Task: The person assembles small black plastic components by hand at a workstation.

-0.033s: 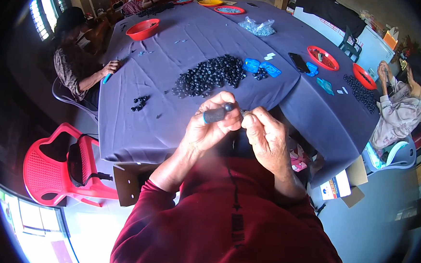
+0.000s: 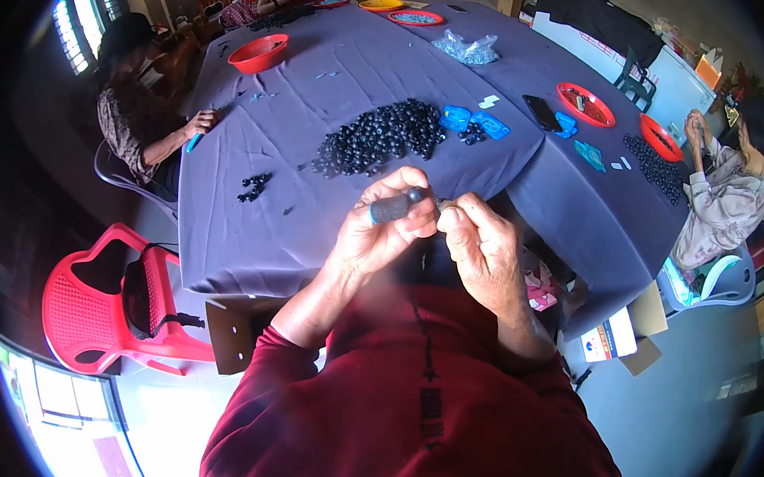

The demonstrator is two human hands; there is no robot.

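My left hand [image 2: 366, 238] is raised over the near table edge, pinching a small round black piece [image 2: 415, 193] at its fingertips. A dark finger cot [image 2: 390, 209] with a blue rim covers one of its digits. Close beside it, my right hand [image 2: 486, 249] is closed, thumb against curled fingers. Something small and thin shows between its fingertips and the black piece, too small to name. Beyond my hands a heap of similar black pieces [image 2: 384, 138] lies on the purple-grey tablecloth [image 2: 251, 230]. A smaller cluster of black pieces [image 2: 253, 187] sits left of the heap.
Blue plastic trays [image 2: 489, 126] touch the heap's right side. A red basin [image 2: 258, 54], a bag of small grey parts [image 2: 465, 49] and a phone [image 2: 543, 114] lie farther off. People sit left, right and at the far end. A pink chair [image 2: 102, 309] stands left.
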